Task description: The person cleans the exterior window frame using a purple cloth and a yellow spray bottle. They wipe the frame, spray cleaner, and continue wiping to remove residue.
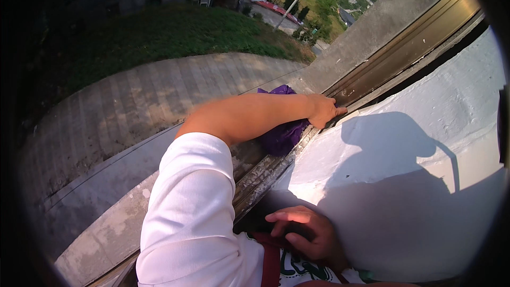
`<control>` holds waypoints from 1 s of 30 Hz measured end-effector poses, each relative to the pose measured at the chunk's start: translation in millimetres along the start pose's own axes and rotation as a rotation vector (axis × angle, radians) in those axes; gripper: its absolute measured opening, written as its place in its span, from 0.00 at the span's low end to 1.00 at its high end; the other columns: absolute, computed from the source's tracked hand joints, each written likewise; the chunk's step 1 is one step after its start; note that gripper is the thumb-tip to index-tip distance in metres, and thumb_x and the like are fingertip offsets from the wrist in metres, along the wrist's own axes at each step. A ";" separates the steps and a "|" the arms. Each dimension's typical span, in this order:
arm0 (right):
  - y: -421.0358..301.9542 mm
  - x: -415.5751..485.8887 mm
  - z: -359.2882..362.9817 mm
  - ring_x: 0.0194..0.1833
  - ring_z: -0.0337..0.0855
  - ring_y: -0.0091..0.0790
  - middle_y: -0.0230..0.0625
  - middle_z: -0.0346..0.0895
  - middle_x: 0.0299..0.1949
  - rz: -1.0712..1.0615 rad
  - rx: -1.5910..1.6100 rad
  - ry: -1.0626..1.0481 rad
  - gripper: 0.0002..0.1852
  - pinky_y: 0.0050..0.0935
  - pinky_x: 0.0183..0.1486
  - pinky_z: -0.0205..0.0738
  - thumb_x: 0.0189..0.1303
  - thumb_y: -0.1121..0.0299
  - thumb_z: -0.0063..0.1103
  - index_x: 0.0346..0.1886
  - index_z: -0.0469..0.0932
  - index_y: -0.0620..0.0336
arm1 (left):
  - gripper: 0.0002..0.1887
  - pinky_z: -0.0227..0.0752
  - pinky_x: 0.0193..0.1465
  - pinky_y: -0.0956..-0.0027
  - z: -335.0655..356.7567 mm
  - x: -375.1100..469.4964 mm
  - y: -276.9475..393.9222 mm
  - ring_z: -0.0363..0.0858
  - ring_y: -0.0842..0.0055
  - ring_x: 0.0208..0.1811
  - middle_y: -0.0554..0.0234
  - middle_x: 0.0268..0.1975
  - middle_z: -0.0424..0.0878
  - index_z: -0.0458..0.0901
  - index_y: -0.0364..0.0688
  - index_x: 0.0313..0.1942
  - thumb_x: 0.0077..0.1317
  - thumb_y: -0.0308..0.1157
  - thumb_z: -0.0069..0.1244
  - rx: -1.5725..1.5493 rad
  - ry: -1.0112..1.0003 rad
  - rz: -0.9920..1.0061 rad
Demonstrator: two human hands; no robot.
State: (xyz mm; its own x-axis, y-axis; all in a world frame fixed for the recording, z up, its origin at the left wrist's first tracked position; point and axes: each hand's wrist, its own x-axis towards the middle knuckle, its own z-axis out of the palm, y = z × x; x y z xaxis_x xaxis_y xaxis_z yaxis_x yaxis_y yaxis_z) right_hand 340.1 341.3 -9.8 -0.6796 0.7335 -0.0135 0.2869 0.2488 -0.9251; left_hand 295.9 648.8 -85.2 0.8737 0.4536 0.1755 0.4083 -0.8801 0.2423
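My left hand [323, 111] reaches across to the corner of a window opening, its fingers curled on a purple cloth [283, 137] and one finger extended against the brown metal window track [255, 187]. The cloth bunches beneath my wrist and hangs over the track, partly hidden by my forearm. A bit of purple also shows by the knuckles. Low in front of my body, my right hand [310, 233] hovers with loosely bent fingers apart and nothing visible in it.
A brown metal frame [402, 50] runs up the concrete window edge at upper right. White plastered wall [382, 215] lies to the right, bearing a shadow. Outside, beyond the concrete ledge [107, 215], are a paved strip [131, 95] below, grass, a building and a utility pole.
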 end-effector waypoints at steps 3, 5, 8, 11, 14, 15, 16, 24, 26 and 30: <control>0.3 -1.9 0.4 0.47 0.82 0.37 0.46 0.77 0.59 0.031 0.029 0.004 0.23 0.37 0.57 0.72 0.61 0.81 0.55 0.62 0.71 0.63 | 0.40 0.74 0.54 0.56 -2.4 1.6 -3.1 0.80 0.47 0.50 0.42 0.47 0.84 0.63 0.44 0.69 0.53 0.34 0.52 -0.219 0.083 0.075; 1.2 -3.2 -0.5 0.47 0.82 0.37 0.46 0.77 0.59 0.027 0.081 -0.017 0.24 0.36 0.57 0.72 0.61 0.82 0.55 0.62 0.71 0.63 | 0.27 0.75 0.50 0.60 -10.2 -1.0 -12.7 0.84 0.56 0.45 0.47 0.42 0.86 0.79 0.42 0.57 0.54 0.33 0.53 -0.424 0.156 0.049; 2.4 -2.9 -1.2 0.47 0.82 0.36 0.46 0.77 0.59 -0.007 0.057 -0.013 0.24 0.36 0.58 0.72 0.61 0.82 0.56 0.62 0.72 0.62 | 0.18 0.75 0.47 0.66 -29.4 -21.0 -36.3 0.85 0.67 0.41 0.56 0.39 0.88 0.86 0.42 0.46 0.54 0.34 0.54 -0.735 0.164 -0.083; 1.7 -1.6 -0.1 0.47 0.83 0.36 0.45 0.77 0.59 -0.007 0.020 -0.005 0.24 0.36 0.58 0.71 0.61 0.82 0.56 0.62 0.72 0.62 | 0.11 0.75 0.43 0.66 -56.3 -39.1 -43.2 0.85 0.69 0.38 0.60 0.33 0.88 0.89 0.44 0.36 0.53 0.33 0.54 -0.782 0.292 -0.084; 0.8 0.9 0.0 0.46 0.83 0.36 0.47 0.78 0.58 -0.013 -0.002 -0.002 0.22 0.37 0.58 0.71 0.62 0.81 0.55 0.61 0.73 0.63 | 0.08 0.76 0.39 0.61 -82.0 -48.3 -28.1 0.85 0.62 0.38 0.59 0.31 0.87 0.88 0.46 0.30 0.51 0.31 0.53 -0.304 0.339 -0.023; 0.8 1.8 -0.2 0.46 0.84 0.36 0.47 0.79 0.57 -0.007 0.001 -0.002 0.21 0.37 0.58 0.71 0.62 0.80 0.55 0.60 0.73 0.63 | 0.07 0.76 0.38 0.59 -89.6 -48.4 -20.9 0.84 0.60 0.37 0.59 0.30 0.86 0.87 0.47 0.28 0.50 0.30 0.52 -0.081 0.339 -0.009; 1.0 2.4 -0.8 0.46 0.83 0.36 0.46 0.78 0.58 -0.028 -0.018 -0.013 0.21 0.37 0.58 0.71 0.62 0.80 0.55 0.60 0.73 0.63 | 0.06 0.75 0.35 0.54 -95.4 -48.0 -13.1 0.83 0.54 0.37 0.56 0.30 0.85 0.85 0.48 0.25 0.48 0.29 0.51 0.018 0.310 -0.025; 0.7 0.8 -2.8 0.46 0.83 0.35 0.44 0.78 0.58 -0.016 -0.039 -0.028 0.23 0.36 0.59 0.71 0.61 0.81 0.56 0.61 0.75 0.62 | 0.07 0.74 0.35 0.64 -102.3 -27.7 -16.2 0.84 0.68 0.34 0.61 0.29 0.86 0.88 0.43 0.30 0.50 0.26 0.55 -0.422 0.306 -0.083; 1.1 1.3 -2.6 0.46 0.82 0.35 0.44 0.78 0.57 -0.033 -0.035 -0.028 0.22 0.36 0.59 0.71 0.62 0.81 0.56 0.61 0.75 0.63 | 0.10 0.72 0.36 0.69 -84.7 -11.9 -18.9 0.80 0.77 0.34 0.65 0.31 0.86 0.90 0.41 0.34 0.49 0.24 0.60 -0.867 0.237 -0.238; 1.4 1.2 -0.9 0.47 0.82 0.35 0.44 0.78 0.56 -0.024 -0.004 -0.017 0.22 0.34 0.58 0.72 0.62 0.81 0.56 0.61 0.75 0.63 | 0.07 0.75 0.37 0.65 -38.2 18.1 -13.3 0.82 0.73 0.37 0.58 0.30 0.86 0.89 0.39 0.30 0.49 0.27 0.61 -1.122 0.296 -0.337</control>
State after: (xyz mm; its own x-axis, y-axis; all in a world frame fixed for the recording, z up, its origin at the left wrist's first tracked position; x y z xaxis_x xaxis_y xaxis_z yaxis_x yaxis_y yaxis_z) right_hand 340.3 343.0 -10.8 -0.6977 0.7164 0.0025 0.2726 0.2687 -0.9238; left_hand 296.2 674.1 -48.8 0.6132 0.7808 0.1199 0.0194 -0.1666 0.9858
